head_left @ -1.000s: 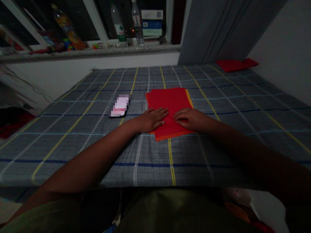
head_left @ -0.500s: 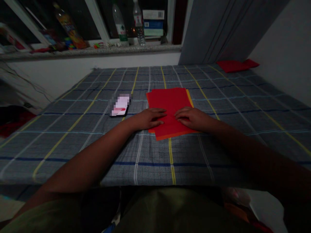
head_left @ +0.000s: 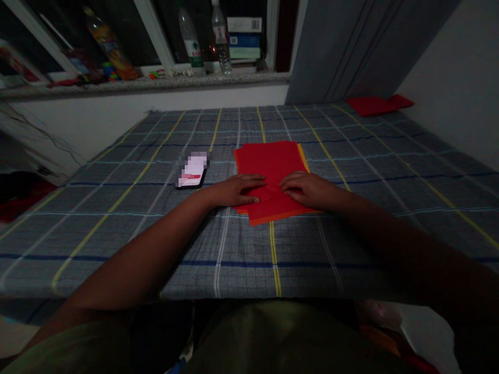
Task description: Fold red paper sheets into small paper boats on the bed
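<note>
A red sheet of paper [head_left: 273, 160] lies uppermost on a small stack on the checked tablecloth [head_left: 187, 234]. Yellow and orange edges of other sheets show beneath it at the right and along the front. My left hand [head_left: 239, 190] rests on the left part of the red sheet, its fingers stretched out and the thumb apart. On the right part lies my right hand [head_left: 306, 189], fingers lightly bent and spread on the paper. Neither hand grips anything. Slight creases run across the sheet between the hands.
A lit phone [head_left: 193, 170] lies left of the stack. Red folded material [head_left: 374, 106] sits at the far right corner. On the windowsill [head_left: 156, 82] stand plastic bottles [head_left: 191, 47], stacked boxes [head_left: 244, 40] and small items. A grey curtain [head_left: 339, 47] hangs behind the table.
My left thumb has drawn slightly left and down on the red sheet. Both hands otherwise keep their places, and the view has shifted very little.
</note>
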{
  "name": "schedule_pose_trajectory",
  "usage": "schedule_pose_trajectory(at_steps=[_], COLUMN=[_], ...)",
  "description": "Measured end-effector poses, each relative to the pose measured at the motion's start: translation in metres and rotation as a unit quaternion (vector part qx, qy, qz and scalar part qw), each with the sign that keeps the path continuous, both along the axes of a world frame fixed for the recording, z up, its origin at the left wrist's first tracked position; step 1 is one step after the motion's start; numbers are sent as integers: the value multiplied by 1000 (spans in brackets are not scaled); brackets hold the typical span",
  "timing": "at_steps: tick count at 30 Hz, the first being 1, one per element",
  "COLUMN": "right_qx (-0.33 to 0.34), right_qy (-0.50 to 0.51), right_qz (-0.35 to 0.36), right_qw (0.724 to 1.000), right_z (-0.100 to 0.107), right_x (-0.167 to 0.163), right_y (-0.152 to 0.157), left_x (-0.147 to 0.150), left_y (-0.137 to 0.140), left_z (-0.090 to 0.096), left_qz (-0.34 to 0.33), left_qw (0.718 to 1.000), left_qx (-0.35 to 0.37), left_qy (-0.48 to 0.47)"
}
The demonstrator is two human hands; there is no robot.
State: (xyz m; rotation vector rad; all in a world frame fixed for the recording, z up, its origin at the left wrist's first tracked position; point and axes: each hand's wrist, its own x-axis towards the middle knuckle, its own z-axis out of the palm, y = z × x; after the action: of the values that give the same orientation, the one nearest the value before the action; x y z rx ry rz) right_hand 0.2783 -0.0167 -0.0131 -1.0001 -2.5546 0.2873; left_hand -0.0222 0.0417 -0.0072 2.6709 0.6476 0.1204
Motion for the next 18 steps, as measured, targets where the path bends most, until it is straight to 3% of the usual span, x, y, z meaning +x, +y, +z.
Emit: schedule_pose_trajectory(at_steps=[3, 8, 11, 18], right_qx=[5, 8, 2, 3], right_qy=[-3, 6, 7, 8], right_qz=[0, -6, -10, -1], right_qw=[1000, 1000, 1000, 1000], right_z=[-1, -3, -2, -5], right_x=[0, -3, -5, -2], right_y=[0, 1, 1, 4], left_x=[1, 16, 20, 4], left_y=[-1, -7, -6, 3], left_z=[3, -3, -8, -1], left_qz=[1, 79, 63, -2], left_qw=[999, 991, 991, 995], left_qx=[-29, -27, -10, -69], left_qy=[-17, -102, -116, -73])
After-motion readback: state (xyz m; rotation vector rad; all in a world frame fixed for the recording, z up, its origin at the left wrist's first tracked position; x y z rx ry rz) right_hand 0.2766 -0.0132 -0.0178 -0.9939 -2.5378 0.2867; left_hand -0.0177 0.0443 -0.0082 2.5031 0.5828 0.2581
